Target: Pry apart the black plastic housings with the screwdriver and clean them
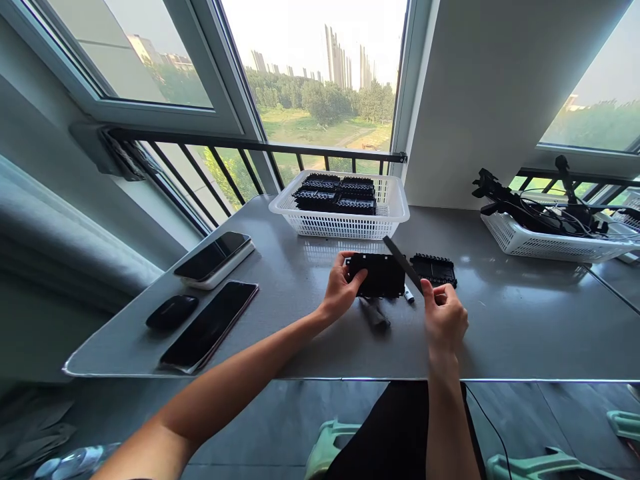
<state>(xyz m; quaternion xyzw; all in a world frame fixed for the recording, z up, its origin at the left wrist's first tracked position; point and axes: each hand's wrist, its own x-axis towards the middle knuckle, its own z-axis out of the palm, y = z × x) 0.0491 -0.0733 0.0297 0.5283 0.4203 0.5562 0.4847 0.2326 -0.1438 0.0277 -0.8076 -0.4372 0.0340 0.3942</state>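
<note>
My left hand (346,285) grips a flat black plastic panel (379,276) by its left edge, thumb across the front. In my right hand (445,313) is a thin dark flat strip (400,261), pinched at its lower end and slanting up to the left past the panel's right edge. Whether strip and panel touch, I cannot tell. Just behind the right hand lies a black plastic tray-like part (434,268) with toothed edges. A small white-and-dark stick-like item (409,294) and a crumpled dark cloth (375,313) lie on the table below the panel.
A white basket (340,227) of several black toothed parts stands at the back by the window. Another white basket (545,248) at right holds black devices and cables. Two phones (213,327), a white box and a black mouse-like object (172,313) lie at left on the grey table (290,360).
</note>
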